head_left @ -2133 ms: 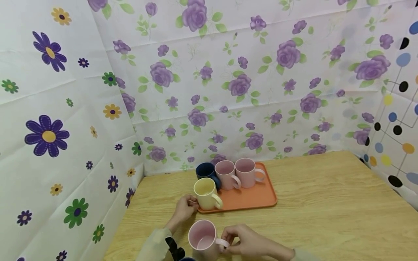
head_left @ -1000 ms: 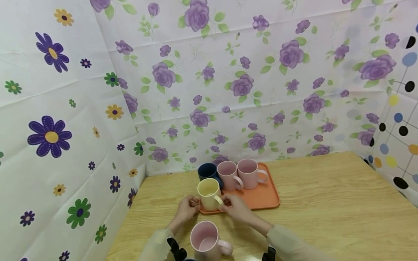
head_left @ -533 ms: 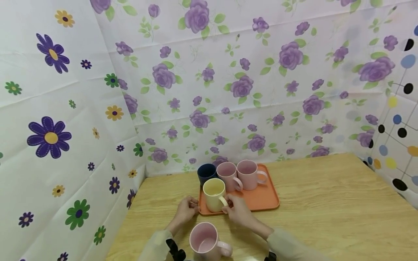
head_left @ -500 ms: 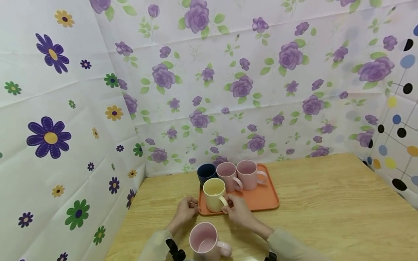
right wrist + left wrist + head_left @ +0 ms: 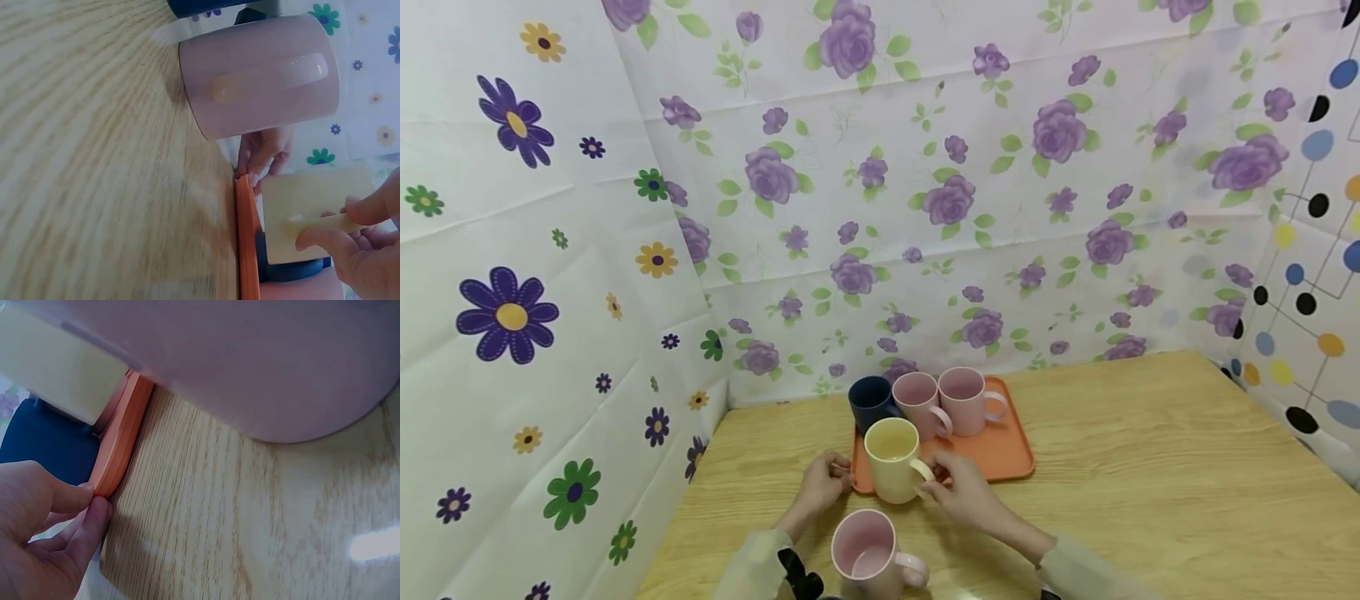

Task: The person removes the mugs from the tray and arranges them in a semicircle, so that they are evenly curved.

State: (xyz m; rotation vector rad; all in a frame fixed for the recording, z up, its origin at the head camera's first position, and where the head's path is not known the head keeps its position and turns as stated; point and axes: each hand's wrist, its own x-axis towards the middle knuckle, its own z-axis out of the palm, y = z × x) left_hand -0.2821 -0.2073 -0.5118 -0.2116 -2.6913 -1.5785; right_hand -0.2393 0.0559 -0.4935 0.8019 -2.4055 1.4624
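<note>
My right hand (image 5: 966,492) pinches the handle of a pale yellow mug (image 5: 891,467). The mug is upright and overlaps the front edge of the orange tray (image 5: 1000,458); in the right wrist view the yellow mug (image 5: 312,200) shows a gap between its base and the tray rim (image 5: 245,237). At the tray's front left corner my left hand (image 5: 822,483) grips the rim between thumb and fingers, as the left hand (image 5: 50,519) shows in its wrist view. Just nearer to me than the tray stands a pink mug (image 5: 865,554), its handle to the right.
Along the tray's back stand a dark blue mug (image 5: 870,402) and two pink mugs, one in the middle (image 5: 916,400) and one at the right (image 5: 962,404). Another dark blue mug (image 5: 200,6) shows partly beyond the near pink mug. Flowered sheets (image 5: 850,208) hang behind the wooden table (image 5: 1135,467).
My right hand has left the near pink mug's handle and taken the yellow mug's. The yellow mug has shifted right, then up and toward me. My left hand has stayed at the tray corner.
</note>
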